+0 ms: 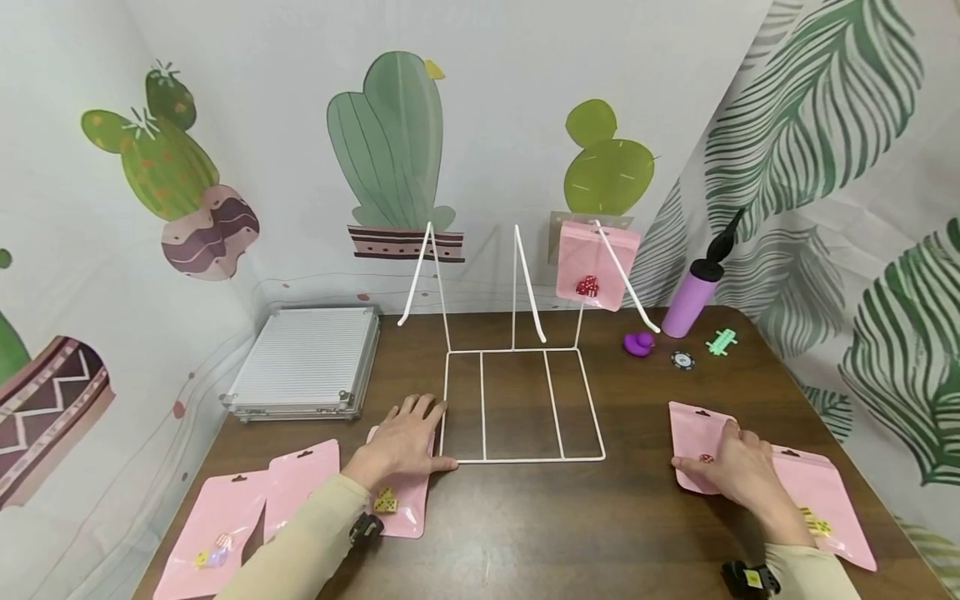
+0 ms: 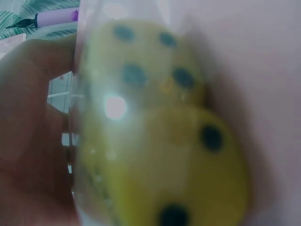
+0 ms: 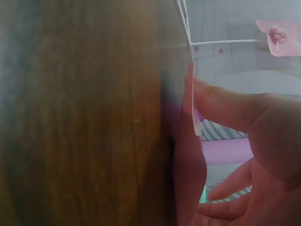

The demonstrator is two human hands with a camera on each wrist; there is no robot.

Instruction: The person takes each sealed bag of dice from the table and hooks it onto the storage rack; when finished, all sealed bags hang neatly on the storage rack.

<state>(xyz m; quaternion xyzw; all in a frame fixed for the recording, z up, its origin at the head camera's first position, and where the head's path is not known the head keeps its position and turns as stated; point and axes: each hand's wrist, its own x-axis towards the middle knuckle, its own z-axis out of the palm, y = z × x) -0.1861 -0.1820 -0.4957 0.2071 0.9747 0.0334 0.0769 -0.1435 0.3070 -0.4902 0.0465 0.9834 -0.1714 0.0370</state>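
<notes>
My left hand (image 1: 405,437) lies spread over a pink pouch (image 1: 408,517), its thumb and fingers reaching to the left side of a white wire rack (image 1: 525,461). Yellow dice (image 2: 174,141) show large through the pouch's clear front in the left wrist view. On the right, my other hand (image 1: 735,471) spans a smaller pink pouch (image 1: 693,421). Its thumb (image 3: 225,106) touches the pouch, and the other fingers (image 3: 230,183) spread toward the pouch's opposite side. A red die (image 1: 707,458) shows inside. Another pouch (image 1: 836,500) with yellow dice lies beside this hand.
One pink pouch (image 1: 596,267) with red dice hangs on the rack's right hook. Two pouches (image 1: 225,500) lie at the left. Behind them sits a silver case (image 1: 303,354). A purple pump (image 1: 690,300), purple duck (image 1: 638,343), chip (image 1: 682,360) and green toy (image 1: 722,342) stand back right.
</notes>
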